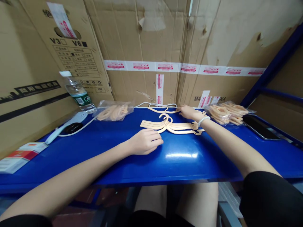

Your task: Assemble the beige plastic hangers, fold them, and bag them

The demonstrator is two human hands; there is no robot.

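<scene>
Peach-coloured plastic clothes hangers (181, 126) lie overlapped in a small group at the middle of the table, their hooks pointing to the back. My left hand (147, 142) is closed over the left end of the front hanger, and its fingertips are partly hidden. Behind the group, a separate hanger (158, 110) lies near the table's back edge. My right hand (188, 113), with a beaded bracelet at the wrist, pinches the right end of that hanger from above.
Clear bags of peach hangers lie at the back left (113, 111) and back right (227, 112). A phone (260, 126) rests at right. At left are a water bottle (77, 93), a white cable (80, 118), a dark round object (73, 127) and a small box (22, 154). Cardboard (146, 85) walls the blue table (132, 171).
</scene>
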